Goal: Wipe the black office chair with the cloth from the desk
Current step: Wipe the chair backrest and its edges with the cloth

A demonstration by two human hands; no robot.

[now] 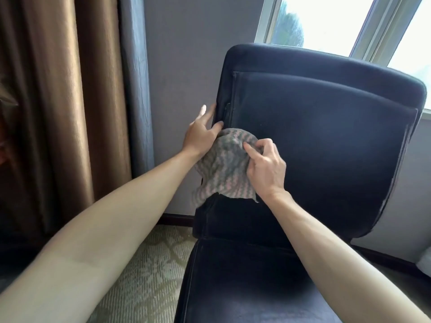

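Now mid-wipe: right hand [265,169] pinches the striped cloth [222,170] against the black office chair [326,148] backrest's left side, left hand [201,134] spread-fingered steadying its edge; next likely sweeping rightward across the back.

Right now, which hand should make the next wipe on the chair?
Probably the right hand: its fingers pinch the grey striped cloth against the black chair backrest. The left hand rests on the backrest's side edge.
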